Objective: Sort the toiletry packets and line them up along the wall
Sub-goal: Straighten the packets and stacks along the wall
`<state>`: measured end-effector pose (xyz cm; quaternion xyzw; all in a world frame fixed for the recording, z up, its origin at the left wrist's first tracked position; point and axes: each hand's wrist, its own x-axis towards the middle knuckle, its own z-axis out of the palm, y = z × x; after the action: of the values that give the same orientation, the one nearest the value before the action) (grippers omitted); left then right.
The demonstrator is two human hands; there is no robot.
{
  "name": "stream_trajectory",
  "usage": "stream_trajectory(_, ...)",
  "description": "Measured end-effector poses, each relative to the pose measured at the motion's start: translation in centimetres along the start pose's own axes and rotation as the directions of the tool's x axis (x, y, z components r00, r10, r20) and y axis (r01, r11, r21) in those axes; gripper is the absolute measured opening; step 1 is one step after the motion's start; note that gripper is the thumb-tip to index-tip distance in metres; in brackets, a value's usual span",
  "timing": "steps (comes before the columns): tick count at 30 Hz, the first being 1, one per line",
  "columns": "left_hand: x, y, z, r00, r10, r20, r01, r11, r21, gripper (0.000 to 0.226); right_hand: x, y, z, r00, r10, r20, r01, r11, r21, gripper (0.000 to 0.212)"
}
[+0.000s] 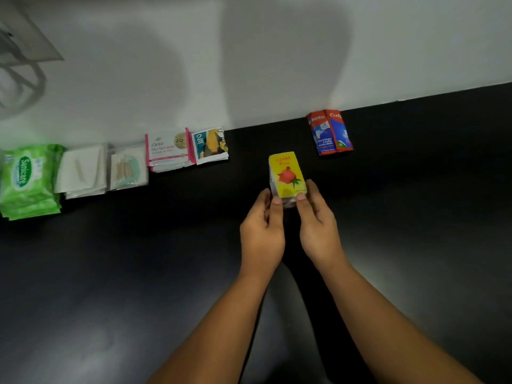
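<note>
Head view. Yellow rose packets (286, 176): pinched at the near end by left hand (261, 225) and right hand (318, 220), over black counter (110, 273), short of the wall (249, 65). Wall edge: teal sachets (210, 145) left, toothpaste boxes (329, 133) right, well apart, counter showing between.

Against the far wall, left to right, lie green Sanicare wipe packs (27, 178), plain white sachets (81, 171), beige-and-teal sachets (128, 169), white-and-pink Dove sachets (169, 151) and teal-and-yellow sachets (211, 146). After a gap come two red-and-blue Colgate packets (329, 133). Nearer, the left hand (261, 231) and right hand (318, 225) pinch a yellow rose-printed packet (286, 174).
</note>
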<state>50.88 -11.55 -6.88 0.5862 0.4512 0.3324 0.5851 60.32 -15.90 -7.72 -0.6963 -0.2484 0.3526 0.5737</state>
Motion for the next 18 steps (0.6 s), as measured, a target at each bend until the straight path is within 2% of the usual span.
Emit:
stream_trajectory(3,1.2,-0.2,0.7,0.998,-0.063,-0.013,0.062,0.997,-0.055,0.038,0.4,-0.2,-0.5,0.999,0.037,-0.033,-0.034,0.996,0.080,0.050)
stream_trajectory(8,2.7,-0.3,2.4,0.998,-0.033,0.062,0.036,0.998,-0.053,0.039,1.7,-1.1,0.2,1.000,-0.017,0.008,0.016,0.993,0.113,0.027)
stream_trajectory(11,5.5,-0.5,3.3,0.993,-0.067,0.092,0.074,0.994,-0.074,0.044,4.8,-1.8,0.0,1.000,-0.015,-0.005,0.015,0.993,0.114,0.023)
stream_trajectory(13,7.4,-0.3,3.6,0.991,-0.064,0.121,0.070,0.996,-0.046,0.049,6.7,-2.4,-0.2,1.000,-0.008,-0.013,0.010,0.991,0.132,0.028)
stream_trajectory(18,11.2,0.2,4.4,0.989,-0.011,0.144,0.015,0.999,-0.033,0.057,10.8,-3.6,-0.6,1.000,-0.018,0.009,0.017,0.999,0.046,0.021)
